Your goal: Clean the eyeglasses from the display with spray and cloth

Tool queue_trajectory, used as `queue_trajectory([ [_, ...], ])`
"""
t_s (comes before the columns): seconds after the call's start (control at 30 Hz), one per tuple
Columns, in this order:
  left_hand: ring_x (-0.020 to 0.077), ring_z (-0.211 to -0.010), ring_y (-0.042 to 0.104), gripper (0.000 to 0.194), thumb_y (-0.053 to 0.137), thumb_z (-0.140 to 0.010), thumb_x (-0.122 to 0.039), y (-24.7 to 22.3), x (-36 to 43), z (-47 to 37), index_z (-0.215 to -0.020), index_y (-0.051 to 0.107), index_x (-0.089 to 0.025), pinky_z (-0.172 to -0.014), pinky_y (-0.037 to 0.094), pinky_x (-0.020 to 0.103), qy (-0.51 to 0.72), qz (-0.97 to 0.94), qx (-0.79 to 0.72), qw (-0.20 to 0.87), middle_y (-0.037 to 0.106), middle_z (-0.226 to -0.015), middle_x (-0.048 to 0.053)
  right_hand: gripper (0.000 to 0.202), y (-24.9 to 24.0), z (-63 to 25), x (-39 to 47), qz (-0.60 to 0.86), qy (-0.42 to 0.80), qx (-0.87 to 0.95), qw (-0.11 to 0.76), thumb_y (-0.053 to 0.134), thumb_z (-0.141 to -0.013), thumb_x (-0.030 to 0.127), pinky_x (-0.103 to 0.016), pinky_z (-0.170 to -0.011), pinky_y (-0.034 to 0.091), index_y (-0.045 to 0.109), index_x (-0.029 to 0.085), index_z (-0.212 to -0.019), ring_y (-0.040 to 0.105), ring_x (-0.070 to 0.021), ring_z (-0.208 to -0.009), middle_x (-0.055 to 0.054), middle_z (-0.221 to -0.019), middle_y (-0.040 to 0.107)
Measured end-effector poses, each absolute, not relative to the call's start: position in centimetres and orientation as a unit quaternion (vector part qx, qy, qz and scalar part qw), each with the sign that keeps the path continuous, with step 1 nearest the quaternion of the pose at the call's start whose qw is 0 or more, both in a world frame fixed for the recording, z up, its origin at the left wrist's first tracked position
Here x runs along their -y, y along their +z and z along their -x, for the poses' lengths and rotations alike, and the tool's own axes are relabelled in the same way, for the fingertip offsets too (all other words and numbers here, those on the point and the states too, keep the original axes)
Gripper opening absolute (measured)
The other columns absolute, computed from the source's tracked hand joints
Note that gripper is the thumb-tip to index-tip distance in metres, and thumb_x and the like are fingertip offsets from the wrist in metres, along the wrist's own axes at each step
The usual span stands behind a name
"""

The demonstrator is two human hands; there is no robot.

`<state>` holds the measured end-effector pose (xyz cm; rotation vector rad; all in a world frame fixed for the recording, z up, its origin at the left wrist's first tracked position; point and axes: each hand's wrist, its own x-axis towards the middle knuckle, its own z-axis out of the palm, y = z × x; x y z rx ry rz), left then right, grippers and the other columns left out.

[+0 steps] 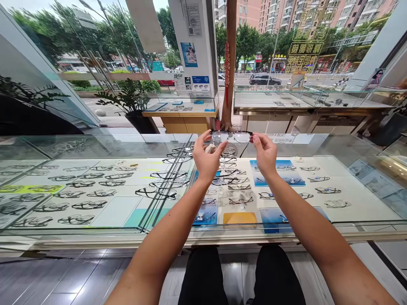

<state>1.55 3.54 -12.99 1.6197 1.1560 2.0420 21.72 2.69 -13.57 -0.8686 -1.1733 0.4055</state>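
A pair of dark-topped eyeglasses (242, 137) is held up over the glass counter, lenses upright, with one temple hanging down at the right. My left hand (208, 156) grips its left end and also has a crumpled pale cloth (210, 148) against the palm. At the right end, my right hand (266, 153) pinches the frame between thumb and fingers. Below and left of the hands, several loose glasses (156, 193) rest on the counter's glass top.
The glass showcase (121, 231) spans the view, with rows of glasses inside, blue display cards and a yellow card (240, 218). Farther back stand a smaller display case (182, 111), a wooden post (227, 84) and a potted plant (135, 118).
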Motion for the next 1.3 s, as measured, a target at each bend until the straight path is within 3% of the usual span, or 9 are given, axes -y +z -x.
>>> queue_trajectory([
  [0.27, 0.0341, -0.128, 0.074, 0.063, 0.101, -0.076, -0.057, -13.7, -5.0, -1.4, -0.127, 0.077, -0.030, -0.109, 0.059, 0.052, 0.709, -0.561, -0.379, 0.199, 0.081, -0.125, 0.011, 0.035, -12.8, -21.8, -1.8, 0.387, 0.101, 0.554, 0.730, 0.071, -0.103, 0.057, -0.045, -0.097, 0.064, 0.087, 0.028, -0.116, 0.077, -0.0246, -0.106, -0.008, -0.114, 0.084],
  [0.43, 0.0312, -0.123, 0.074, 0.065, 0.100, -0.079, -0.057, -13.5, -4.4, -1.5, -0.133, 0.075, -0.030, -0.101, 0.062, 0.046, 0.711, -0.572, -0.382, 0.144, 0.079, -0.131, 0.011, 0.037, -12.8, -21.8, -2.0, 0.385, 0.112, 0.550, 0.733, 0.073, -0.102, 0.058, -0.047, -0.100, 0.065, 0.087, 0.028, -0.118, 0.079, -0.0246, -0.107, -0.009, -0.118, 0.085],
  [0.63, 0.0178, -0.089, 0.071, 0.074, 0.095, -0.081, -0.065, -13.7, -3.9, -1.4, -0.141, 0.069, -0.031, -0.082, 0.062, 0.037, 0.716, -0.595, -0.364, 0.036, 0.073, -0.145, 0.009, 0.038, -12.8, -21.6, -2.0, 0.384, 0.148, 0.530, 0.742, 0.076, -0.100, 0.059, -0.050, -0.110, 0.065, 0.089, 0.028, -0.118, 0.081, -0.0276, -0.119, -0.009, -0.125, 0.087],
  [0.7, 0.0169, -0.087, 0.071, 0.075, 0.095, -0.082, -0.065, -13.8, -4.0, -1.3, -0.144, 0.068, -0.031, -0.080, 0.061, 0.035, 0.713, -0.602, -0.358, 0.027, 0.072, -0.146, 0.008, 0.039, -12.7, -21.6, -1.9, 0.383, 0.157, 0.524, 0.744, 0.077, -0.098, 0.059, -0.051, -0.109, 0.066, 0.089, 0.027, -0.118, 0.082, -0.0277, -0.117, -0.009, -0.123, 0.088],
  [0.83, 0.0227, -0.105, 0.075, 0.073, 0.094, -0.084, -0.062, -14.0, -4.4, -1.2, -0.145, 0.068, -0.032, -0.082, 0.062, 0.035, 0.710, -0.610, -0.350, 0.043, 0.072, -0.147, 0.009, 0.040, -12.6, -21.6, -1.7, 0.385, 0.161, 0.514, 0.749, 0.079, -0.096, 0.060, -0.054, -0.110, 0.067, 0.090, 0.027, -0.116, 0.083, -0.0282, -0.113, -0.008, -0.120, 0.089],
  [1.0, 0.0326, -0.141, 0.069, 0.064, 0.092, -0.088, -0.059, -14.3, -5.2, -1.3, -0.142, 0.067, -0.035, -0.101, 0.063, 0.041, 0.704, -0.615, -0.341, 0.101, 0.074, -0.145, 0.010, 0.031, -12.5, -21.4, -1.2, 0.385, 0.101, 0.529, 0.749, 0.077, -0.099, 0.055, -0.053, -0.107, 0.067, 0.091, 0.029, -0.110, 0.082, -0.0284, -0.117, -0.008, -0.118, 0.089],
  [1.3, 0.0361, -0.144, 0.066, 0.070, 0.095, -0.081, -0.064, -14.1, -5.0, -1.3, -0.138, 0.070, -0.033, -0.110, 0.059, 0.049, 0.699, -0.596, -0.368, 0.143, 0.074, -0.146, 0.013, 0.034, -12.7, -21.4, -1.5, 0.389, 0.112, 0.530, 0.745, 0.077, -0.098, 0.057, -0.051, -0.105, 0.067, 0.090, 0.029, -0.114, 0.080, -0.0265, -0.112, -0.008, -0.117, 0.087],
])
